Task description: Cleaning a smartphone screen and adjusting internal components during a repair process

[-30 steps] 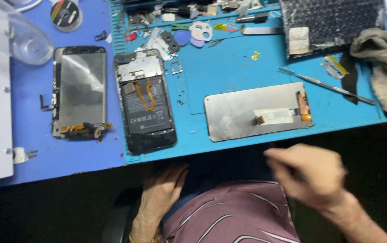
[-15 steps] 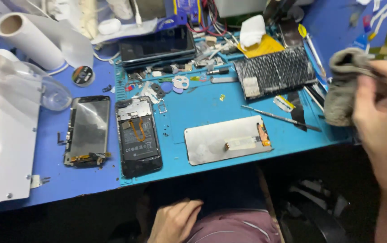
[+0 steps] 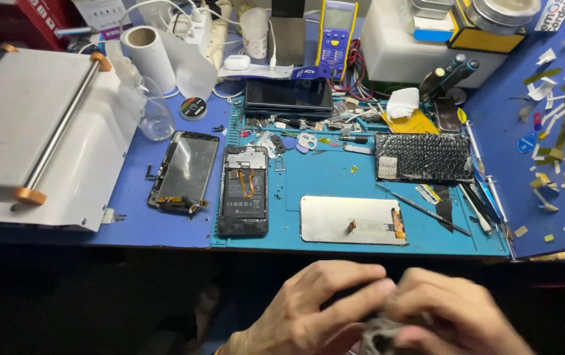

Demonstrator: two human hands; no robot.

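Left hand (image 3: pixel 312 309), right hand (image 3: pixel 457 315): both pinch a grey rag (image 3: pixel 381 338) below the counter (image 3: pixel 131 227) edge; open phone (image 3: pixel 243 190) lies flat on it.

Rough grey cloth (image 3: pixel 381 338) bunches in my hands, and up on the matt blue rubber mat (image 3: pixel 322 181) lies a glossy screen (image 3: pixel 185 169) and a smooth metal panel (image 3: pixel 351 220).

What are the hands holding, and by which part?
Both the left hand and the right hand pinch a bunched grey cloth between their fingers; exact hold point cannot be told.
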